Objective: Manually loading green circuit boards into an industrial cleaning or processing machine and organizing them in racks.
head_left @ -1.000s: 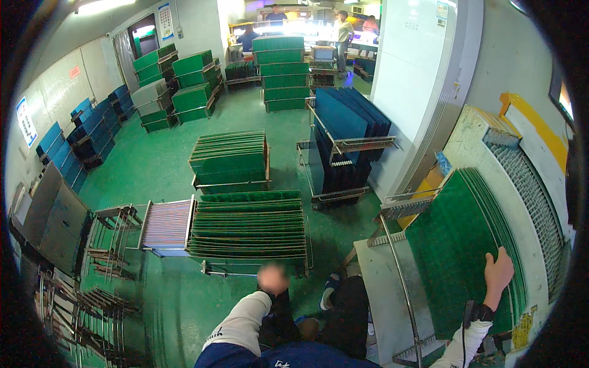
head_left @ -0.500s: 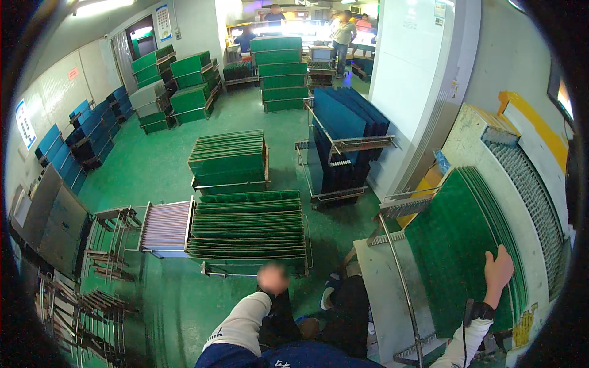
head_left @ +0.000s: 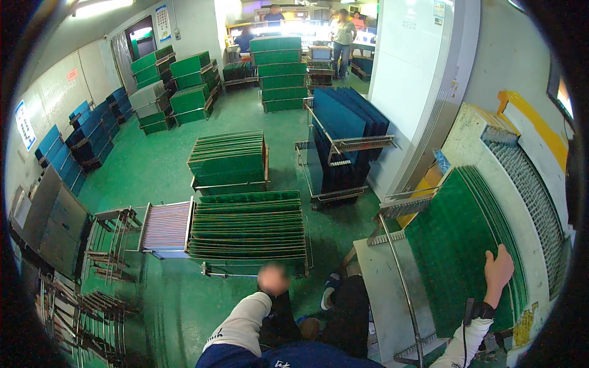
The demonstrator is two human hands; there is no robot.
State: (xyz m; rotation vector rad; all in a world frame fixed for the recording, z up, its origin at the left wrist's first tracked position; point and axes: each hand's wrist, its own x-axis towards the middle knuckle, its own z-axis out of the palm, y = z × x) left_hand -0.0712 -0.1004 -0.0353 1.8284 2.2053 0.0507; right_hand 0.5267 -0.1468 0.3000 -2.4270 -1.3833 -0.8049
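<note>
My right hand [head_left: 499, 270] rests on the edges of the green panels [head_left: 457, 239] standing in a metal rack at the right. Its thumb and fingers are apart and point away from me, with no separate thing held. My left hand [head_left: 273, 279] is a blur over my lap, so its fingers cannot be made out. Just beyond it stands a floor rack [head_left: 254, 270] full of upright green panels [head_left: 246, 230].
A worn grey bench [head_left: 388, 282] carries the right-hand rack, beside a machine with rows of rollers [head_left: 527, 196]. Blue panels [head_left: 346, 122] stand racked near the white wall. Bare metal racks [head_left: 110, 245] line the left. People [head_left: 342, 40] stand far back, beyond stacked green panels [head_left: 282, 73].
Both my hands keep the same places. At the back, the standing person has shifted slightly.
</note>
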